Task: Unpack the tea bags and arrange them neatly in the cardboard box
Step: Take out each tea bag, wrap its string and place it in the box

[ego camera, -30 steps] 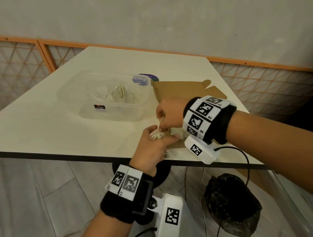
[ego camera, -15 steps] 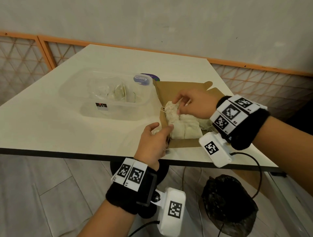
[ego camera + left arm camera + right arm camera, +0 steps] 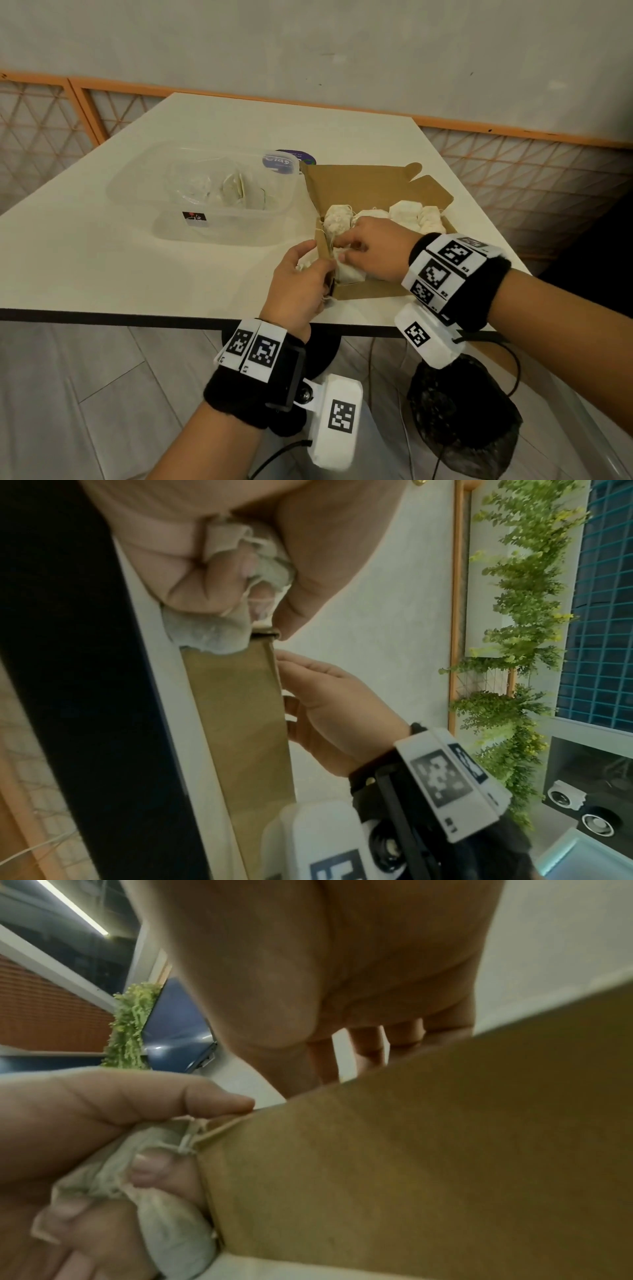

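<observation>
**Desk:** What did the hands have hold of?

**Photographer:** The left hand (image 3: 297,284) was curled round a bunch of loose tea bags (image 3: 219,634) just outside the near-left corner of the cardboard box (image 3: 370,291), thumb on the box rim; the right hand (image 3: 375,251) reached into the box with fingers bent over the packed tea bags (image 3: 349,272) there; whether it pinched one or only pressed, I could not tell.

**Desk:** And around that?

**Photographer:** More tea bags (image 3: 407,212) lay in rows along the box's far side, lid flap open behind; a clear plastic container (image 3: 205,202) with a few wrapped bags stood to the left on the white table (image 3: 102,267); the box sat near the table's front edge.

**Desk:** What might have gone wrong?

**Photographer:** In my judgement, strings hanging over the left wall could snag and drag a settled bag out; a squeeze too firm might tear the thin paper; a shove could slide the light box toward the edge.
</observation>
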Demonstrator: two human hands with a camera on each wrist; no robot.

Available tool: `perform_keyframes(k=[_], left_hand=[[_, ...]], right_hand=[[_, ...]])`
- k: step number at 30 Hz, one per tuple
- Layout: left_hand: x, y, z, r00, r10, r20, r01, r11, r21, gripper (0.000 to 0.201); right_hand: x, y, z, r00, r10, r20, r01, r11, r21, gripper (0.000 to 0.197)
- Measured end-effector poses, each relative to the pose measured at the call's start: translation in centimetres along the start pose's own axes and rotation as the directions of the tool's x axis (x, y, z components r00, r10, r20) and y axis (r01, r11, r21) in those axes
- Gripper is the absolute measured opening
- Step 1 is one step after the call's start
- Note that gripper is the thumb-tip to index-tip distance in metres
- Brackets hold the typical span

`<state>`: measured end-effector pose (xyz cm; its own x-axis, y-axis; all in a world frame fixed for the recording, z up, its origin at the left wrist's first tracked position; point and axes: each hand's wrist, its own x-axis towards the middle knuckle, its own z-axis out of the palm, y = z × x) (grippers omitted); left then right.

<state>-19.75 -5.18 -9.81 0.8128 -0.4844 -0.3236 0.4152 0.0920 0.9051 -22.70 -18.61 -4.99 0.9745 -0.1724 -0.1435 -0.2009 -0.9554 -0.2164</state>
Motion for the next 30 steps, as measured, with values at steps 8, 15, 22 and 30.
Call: perform_keyframes(k=[8, 15, 22, 30], left_hand=[[0.3, 1.0, 0.1, 0.994, 0.066, 0.092, -0.077, 0.989, 0.128, 0.046], [0.2, 1.5, 0.5, 0.983, 0.141, 0.119, -0.170, 0.943, 0.287, 0.050], [0.7, 1.6, 0.4, 0.972, 0.176, 0.155, -0.219, 0.917, 0.333, 0.052], [2.0, 0.3, -0.3, 0.992, 0.114, 0.058, -0.126, 0.956, 0.264, 0.069]], right_hand=[[0.2, 0.1, -0.5, 0.988, -0.035, -0.151, 0.052, 0.993, 0.110, 0.039], [0.2, -0.3, 0.6, 0.994, -0.095, -0.053, 0.096, 0.995, 0.017, 0.033], [0.5, 0.8, -0.2, 0.964, 0.048, -0.263, 0.014, 0.973, 0.230, 0.023], [2.3, -1.8, -1.6, 0.979, 0.142, -0.148, -0.117, 0.979, 0.169, 0.024]])
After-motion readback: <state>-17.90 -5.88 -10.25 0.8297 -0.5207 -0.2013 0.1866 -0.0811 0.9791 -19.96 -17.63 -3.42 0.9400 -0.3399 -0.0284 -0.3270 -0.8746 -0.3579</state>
